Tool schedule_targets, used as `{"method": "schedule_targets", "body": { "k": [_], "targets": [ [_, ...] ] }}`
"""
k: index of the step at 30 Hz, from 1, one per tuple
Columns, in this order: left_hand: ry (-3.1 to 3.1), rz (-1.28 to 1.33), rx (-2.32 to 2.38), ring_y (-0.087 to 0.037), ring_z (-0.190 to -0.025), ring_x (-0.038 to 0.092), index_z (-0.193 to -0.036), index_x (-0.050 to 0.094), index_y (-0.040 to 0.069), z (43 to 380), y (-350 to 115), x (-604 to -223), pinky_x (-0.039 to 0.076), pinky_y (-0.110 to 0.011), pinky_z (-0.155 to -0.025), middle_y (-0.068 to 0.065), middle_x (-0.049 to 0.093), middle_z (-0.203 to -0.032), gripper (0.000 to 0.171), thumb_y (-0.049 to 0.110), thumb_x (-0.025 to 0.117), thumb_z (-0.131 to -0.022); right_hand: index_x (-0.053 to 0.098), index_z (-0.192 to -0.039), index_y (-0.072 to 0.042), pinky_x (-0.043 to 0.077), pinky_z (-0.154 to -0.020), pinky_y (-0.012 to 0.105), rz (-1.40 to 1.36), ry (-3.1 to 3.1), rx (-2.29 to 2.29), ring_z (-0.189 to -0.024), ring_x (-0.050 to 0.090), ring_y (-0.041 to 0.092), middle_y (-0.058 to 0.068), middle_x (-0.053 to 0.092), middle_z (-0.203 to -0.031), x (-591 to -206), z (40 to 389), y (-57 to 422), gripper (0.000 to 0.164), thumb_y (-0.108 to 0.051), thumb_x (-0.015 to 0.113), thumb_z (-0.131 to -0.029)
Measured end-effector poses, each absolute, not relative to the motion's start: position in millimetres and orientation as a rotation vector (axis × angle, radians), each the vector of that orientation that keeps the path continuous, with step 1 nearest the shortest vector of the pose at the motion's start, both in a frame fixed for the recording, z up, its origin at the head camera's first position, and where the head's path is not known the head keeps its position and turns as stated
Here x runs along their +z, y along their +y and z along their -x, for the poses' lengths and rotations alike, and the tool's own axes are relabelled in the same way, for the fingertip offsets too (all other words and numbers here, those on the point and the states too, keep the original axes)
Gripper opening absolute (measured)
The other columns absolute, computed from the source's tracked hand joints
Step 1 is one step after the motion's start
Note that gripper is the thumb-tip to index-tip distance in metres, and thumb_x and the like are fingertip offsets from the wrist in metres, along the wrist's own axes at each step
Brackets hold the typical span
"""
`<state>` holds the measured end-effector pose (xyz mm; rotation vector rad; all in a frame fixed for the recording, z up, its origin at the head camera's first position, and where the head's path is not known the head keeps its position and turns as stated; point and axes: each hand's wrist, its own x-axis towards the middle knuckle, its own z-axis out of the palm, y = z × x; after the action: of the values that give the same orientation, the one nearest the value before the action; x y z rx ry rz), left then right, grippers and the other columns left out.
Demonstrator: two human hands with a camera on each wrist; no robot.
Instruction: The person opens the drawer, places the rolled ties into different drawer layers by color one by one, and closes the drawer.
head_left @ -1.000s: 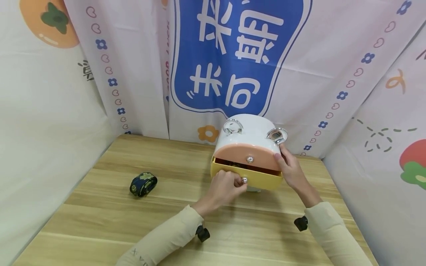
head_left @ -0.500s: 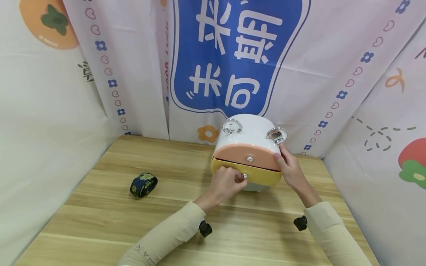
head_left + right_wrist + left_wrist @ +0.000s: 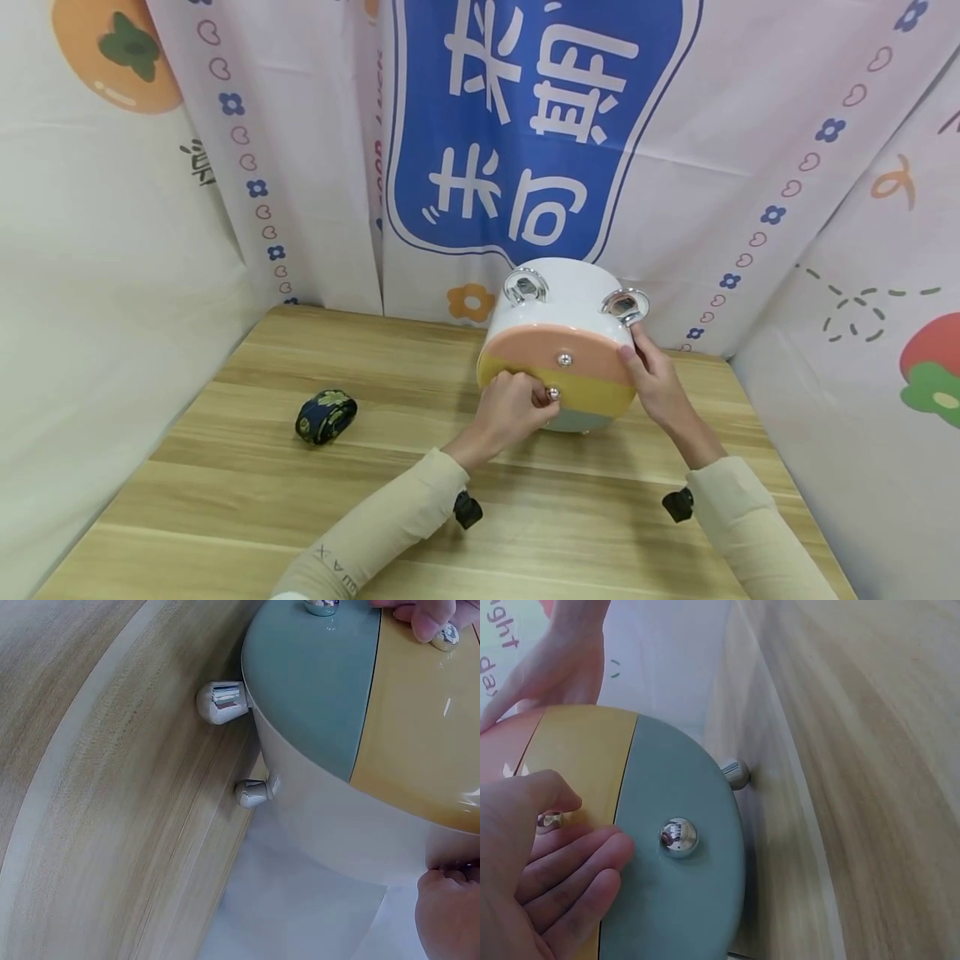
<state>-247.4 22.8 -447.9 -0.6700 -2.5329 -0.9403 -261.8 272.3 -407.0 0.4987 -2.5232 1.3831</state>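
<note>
A small rounded drawer cabinet (image 3: 558, 292) stands at the back of the table, white with two silver ring ears on top. Its front shows an orange drawer (image 3: 517, 344), a yellow drawer (image 3: 600, 393) and a grey-green drawer (image 3: 671, 761), all flush. My left hand (image 3: 508, 410) has thumb and index finger at the silver knob (image 3: 553, 392) of the yellow drawer; its other fingers lie loosely beside it in the left wrist view. My right hand (image 3: 660, 385) grips the cabinet's right side, thumb at the front edge, fingers below the right ear (image 3: 626, 307).
A rolled dark band with a yellow-green flower pattern (image 3: 326, 417) lies on the wooden table (image 3: 375, 517) at the left. Printed cloth (image 3: 675, 208) hangs close behind the cabinet. Silver feet (image 3: 223, 702) hold the cabinet off the tabletop.
The yellow drawer, partly out a second ago, has slid in flush, and the left hand has moved forward with its knob. The right hand stays on the cabinet's side.
</note>
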Motion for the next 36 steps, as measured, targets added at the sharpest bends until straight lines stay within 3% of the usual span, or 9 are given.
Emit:
{"method": "schedule_targets", "body": {
  "k": [5, 10, 17, 19, 27, 36],
  "targets": [
    [-2.554, 0.677, -0.931, 0.011, -0.057, 0.056, -0.063, 0.070, 0.029, 243.8, 20.6, -450.6, 0.044, -0.010, -0.053, 0.018, 0.068, -0.064, 0.017, 0.034, 0.071, -0.080, 0.016, -0.153, -0.009, 0.021, -0.116, 0.042, -0.495, -2.530, 1.376, -0.149, 0.020, 0.029, 0.011, 0.017, -0.161, -405.7, 261.7, 272.5, 0.060, -0.029, 0.043, -0.103],
    [-2.641, 0.666, -0.898, 0.008, -0.051, 0.051, -0.053, 0.060, 0.028, 239.2, 16.5, -459.8, 0.042, -0.014, -0.049, 0.020, 0.061, -0.056, 0.032, 0.040, 0.071, -0.081, 0.016, -0.153, -0.006, 0.021, -0.116, 0.043, -0.483, -2.543, 1.367, -0.148, 0.019, 0.031, 0.013, 0.016, -0.161, -402.5, 259.6, 270.2, 0.060, -0.026, 0.043, -0.103],
    [-2.761, 0.617, -0.854, 0.002, -0.040, 0.021, -0.043, 0.046, 0.022, 236.9, 15.7, -475.8, 0.021, -0.019, -0.038, 0.015, 0.030, -0.038, 0.048, 0.041, 0.068, -0.081, 0.014, -0.154, -0.011, 0.021, -0.116, 0.044, -0.507, -2.542, 1.375, -0.149, 0.018, 0.029, 0.009, 0.016, -0.161, -402.9, 258.9, 270.1, 0.060, -0.028, 0.041, -0.104],
    [-2.771, 0.611, -0.852, 0.002, -0.040, 0.017, -0.042, 0.043, 0.022, 236.9, 16.5, -479.1, 0.019, -0.019, -0.038, 0.015, 0.026, -0.037, 0.051, 0.041, 0.068, -0.082, 0.013, -0.154, -0.011, 0.020, -0.116, 0.043, -0.509, -2.543, 1.373, -0.149, 0.018, 0.030, 0.009, 0.015, -0.162, -404.2, 259.9, 270.7, 0.060, -0.027, 0.041, -0.104],
    [-2.783, 0.555, -0.821, -0.001, -0.040, 0.027, -0.045, 0.039, 0.022, 238.1, 24.6, -486.3, 0.027, -0.022, -0.038, 0.012, 0.028, -0.039, 0.052, 0.041, 0.068, -0.083, 0.017, -0.152, -0.001, 0.022, -0.117, 0.033, -0.507, -2.528, 1.395, -0.148, 0.020, 0.034, 0.017, 0.017, -0.160, -392.9, 252.8, 264.5, 0.059, -0.023, 0.042, -0.104],
    [-2.810, 0.499, -0.754, -0.006, -0.042, 0.038, -0.048, 0.040, 0.023, 240.7, 30.3, -492.3, 0.033, -0.024, -0.039, 0.011, 0.035, -0.041, 0.049, 0.045, 0.065, -0.084, 0.017, -0.154, -0.012, 0.021, -0.117, 0.036, -0.518, -2.504, 1.385, -0.149, 0.020, 0.026, 0.008, 0.018, -0.161, -408.1, 263.6, 270.4, 0.058, -0.027, 0.042, -0.104]
  ]
}}
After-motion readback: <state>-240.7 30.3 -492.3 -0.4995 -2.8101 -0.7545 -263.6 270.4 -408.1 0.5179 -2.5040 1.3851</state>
